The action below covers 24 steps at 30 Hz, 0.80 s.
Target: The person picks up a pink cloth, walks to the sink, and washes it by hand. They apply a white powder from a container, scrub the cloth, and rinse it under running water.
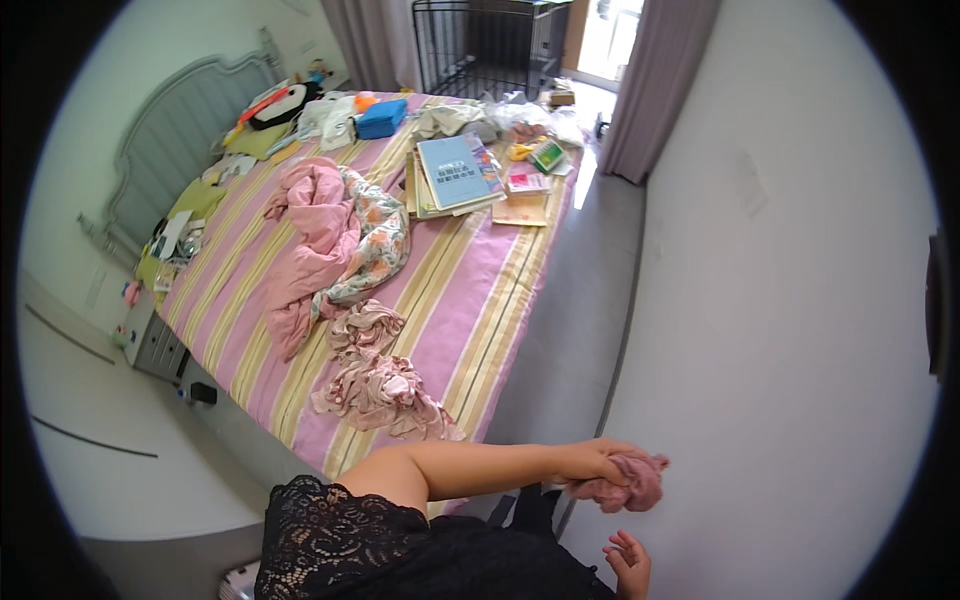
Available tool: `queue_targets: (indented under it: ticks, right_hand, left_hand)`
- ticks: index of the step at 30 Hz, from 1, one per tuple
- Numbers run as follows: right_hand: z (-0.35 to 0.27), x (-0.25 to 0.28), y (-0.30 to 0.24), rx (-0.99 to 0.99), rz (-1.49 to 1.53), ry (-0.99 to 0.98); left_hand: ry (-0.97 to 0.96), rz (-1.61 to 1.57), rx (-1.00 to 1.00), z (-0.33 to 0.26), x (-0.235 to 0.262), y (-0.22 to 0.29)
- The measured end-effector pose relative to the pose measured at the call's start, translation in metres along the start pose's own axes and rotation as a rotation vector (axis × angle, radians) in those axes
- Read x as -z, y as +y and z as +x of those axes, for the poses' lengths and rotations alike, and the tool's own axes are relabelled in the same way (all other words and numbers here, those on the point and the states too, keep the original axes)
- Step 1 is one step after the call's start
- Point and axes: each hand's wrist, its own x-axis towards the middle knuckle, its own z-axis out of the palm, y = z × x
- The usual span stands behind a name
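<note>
Left hand (600, 461) clamps a pink cloth (637, 484) — right hand (633, 566) apart, loosely uncurled; beyond both lies a blue book (453, 172), cover printed.

I see dark printed characters (456, 173) on the cover of the blue book (440, 152) on the bed (480, 300). Other print is too small for me to read.

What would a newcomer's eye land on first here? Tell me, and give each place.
The wide striped bed in the middle of the picture, with a rumpled pink and floral quilt heaped on its left half. Next, the dusty-pink cloth bunched in the left hand, at the lower right. Then the black wire cage beyond the bed's far edge, at the top.
</note>
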Motion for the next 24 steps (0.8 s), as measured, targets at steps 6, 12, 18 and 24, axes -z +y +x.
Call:
queue_targets:
  ticks: [6,12,18,24]
  right_hand:
    - [0.194,0.069,-0.120,0.113,0.040,-0.131]
    - [0.382,0.022,-0.304,0.304,0.082,-0.285]
    - [0.563,-0.022,-0.446,0.333,-0.026,-0.540]
    - [0.698,-0.029,-0.563,0.197,-0.065,-0.516]
  left_hand:
    - [0.165,-0.063,-0.172,0.086,0.052,0.088]
    - [0.421,-0.097,-0.316,0.092,0.155,0.182]
    - [0.597,-0.196,-0.385,0.122,0.297,0.296]
    - [0.608,-0.139,-0.326,0.219,0.417,0.453]
